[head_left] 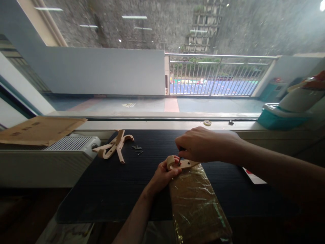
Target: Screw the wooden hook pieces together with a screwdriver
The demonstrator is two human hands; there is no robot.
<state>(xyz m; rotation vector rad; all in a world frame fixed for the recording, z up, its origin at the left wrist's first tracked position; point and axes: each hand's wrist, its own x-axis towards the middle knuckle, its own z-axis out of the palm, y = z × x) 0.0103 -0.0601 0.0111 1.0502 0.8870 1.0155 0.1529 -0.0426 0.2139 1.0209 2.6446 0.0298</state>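
My left hand [164, 173] is closed around the curled end of a pale wooden hook [188, 164], which lies across the far end of a tape-wrapped cardboard box [195, 200]. Above it, my right hand [195, 144] grips a screwdriver [179, 158]; the dark handle is mostly hidden in the fist. Its shaft points down at the wood beside my left fingers, and the tip is too small to make out. To the left on the dark table, several more wooden hooks [120, 145] lie in a loose pile. Several screws [138, 149] are scattered just right of that pile.
The black table [106, 193] stands against a window sill [152, 124] that carries a roll of tape [207, 122] and a small dark object [231, 122]. On the left, a brown paper packet [40, 128] rests on a radiator [73, 144]. A teal container [281, 117] is at right.
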